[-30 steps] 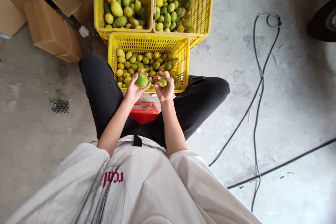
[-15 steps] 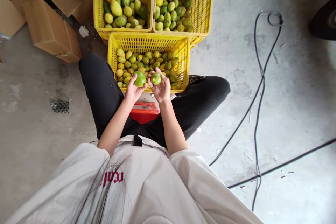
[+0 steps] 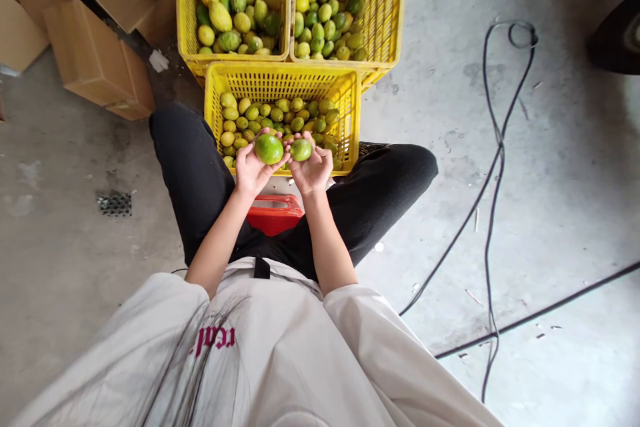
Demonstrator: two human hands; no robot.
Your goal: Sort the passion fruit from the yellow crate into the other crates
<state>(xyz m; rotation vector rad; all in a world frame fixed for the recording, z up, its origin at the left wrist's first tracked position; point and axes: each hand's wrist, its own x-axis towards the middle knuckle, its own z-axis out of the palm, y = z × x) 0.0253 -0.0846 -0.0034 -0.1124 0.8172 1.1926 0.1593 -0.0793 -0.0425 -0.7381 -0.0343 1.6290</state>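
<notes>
In our bare left hand [image 3: 251, 172] we cradle a larger, round, glossy green fruit [image 3: 269, 149]; in our bare right hand [image 3: 313, 173], a smaller, glossy green fruit [image 3: 301, 149]. Both overlap, in our view, a yellow slatted plastic crate [image 3: 355, 113] of yellow-green oval fruits [image 3: 297, 125]. Brown cardboard boxes [image 3: 87, 57] lie left of us.

Some storeroom or packing shed, it seems: bare concrete floor [image 3: 575, 213], crates [image 3: 354, 117] of fruit [image 3: 220, 16] at twelve o'clock, cartons [image 3: 93, 57] at ten, part of a wheel [image 3: 607, 40] at two, cable [image 3: 501, 147] at three.
</notes>
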